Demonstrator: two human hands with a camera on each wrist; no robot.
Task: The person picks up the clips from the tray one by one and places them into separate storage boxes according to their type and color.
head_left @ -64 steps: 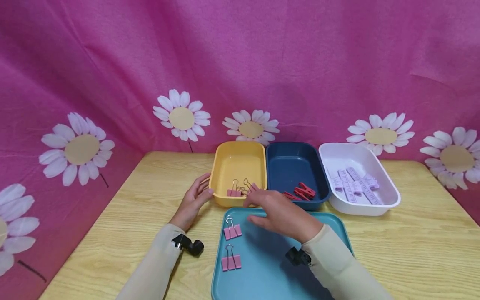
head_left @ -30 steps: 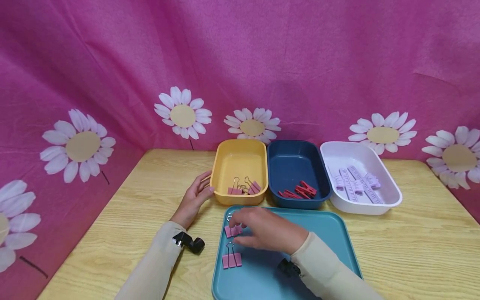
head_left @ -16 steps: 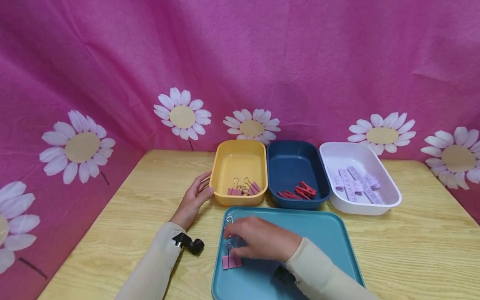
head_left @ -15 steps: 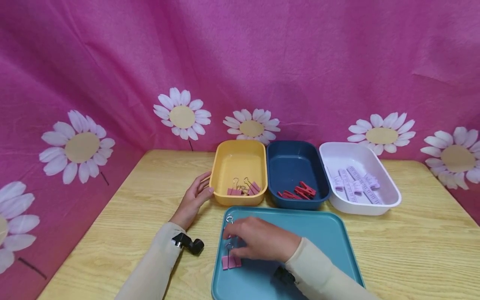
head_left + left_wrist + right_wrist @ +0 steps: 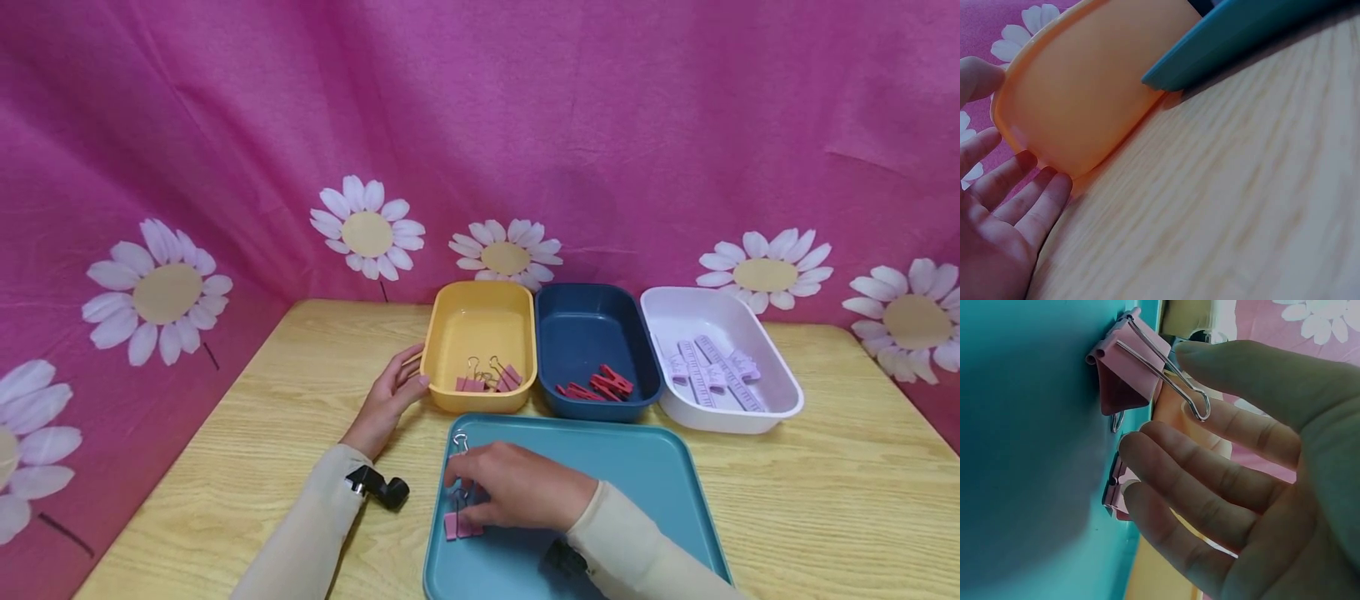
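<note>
My left hand (image 5: 382, 404) is at the left side of the yellow bin (image 5: 480, 402). In the left wrist view its fairly straight fingers (image 5: 1041, 209) touch the bin's outer wall, with the thumb at the rim. Over the teal tray (image 5: 622, 500), my right hand (image 5: 521, 485) hovers with thumb and fingers spread about the nearer pink binder clip (image 5: 459, 527). The right wrist view shows that clip's wire handle (image 5: 1179, 387) between thumb and index finger, seemingly ungripped. Behind it lies another pink binder clip (image 5: 461, 442), mostly hidden by the hand.
Pink binder clips (image 5: 471, 385) lie in the yellow bin. Beside it, a navy bin (image 5: 592, 408) holds red clothespins (image 5: 611, 382). A white bin (image 5: 780, 408) at right contains lilac ruler-like pieces (image 5: 697, 375). A pink flowered cloth (image 5: 600, 150) hangs behind the table.
My right hand has come down from the yellow bin's front edge to the tray, past the farther clip to the nearer one. My left hand stays at the bin.
</note>
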